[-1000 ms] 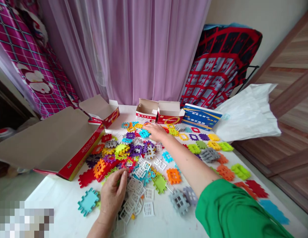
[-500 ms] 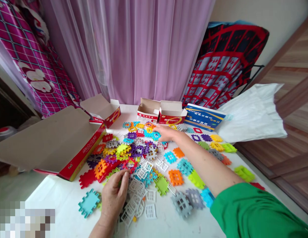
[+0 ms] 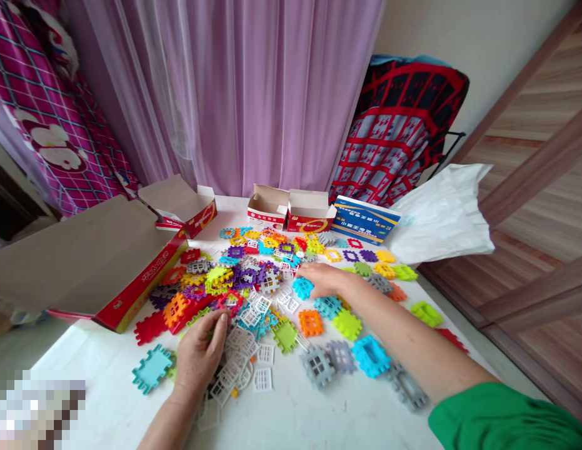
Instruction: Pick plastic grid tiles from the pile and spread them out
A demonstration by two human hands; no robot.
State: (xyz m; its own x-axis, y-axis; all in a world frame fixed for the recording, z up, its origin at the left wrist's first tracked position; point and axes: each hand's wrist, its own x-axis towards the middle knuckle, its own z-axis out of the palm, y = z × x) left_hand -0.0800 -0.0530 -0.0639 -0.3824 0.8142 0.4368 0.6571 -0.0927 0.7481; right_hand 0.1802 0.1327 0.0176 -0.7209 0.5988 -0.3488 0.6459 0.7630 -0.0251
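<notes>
Left hand (image 3: 201, 350): curled narrow; I cannot tell whether it pinches anything.
Right hand (image 3: 321, 279): reaching beside a blue window block (image 3: 302, 288), its grip too indistinct to tell.
Interlocking blocks (image 3: 247, 278): heaped mid-desk (image 3: 304, 415), many half hidden under others.
White window frames (image 3: 263, 379): overlapping just right of the left hand, lowest ones blurred.
Large red box (image 3: 145, 281): flap cut off at left.
Green sleeve (image 3: 501, 419): cropped, lower right.
</notes>
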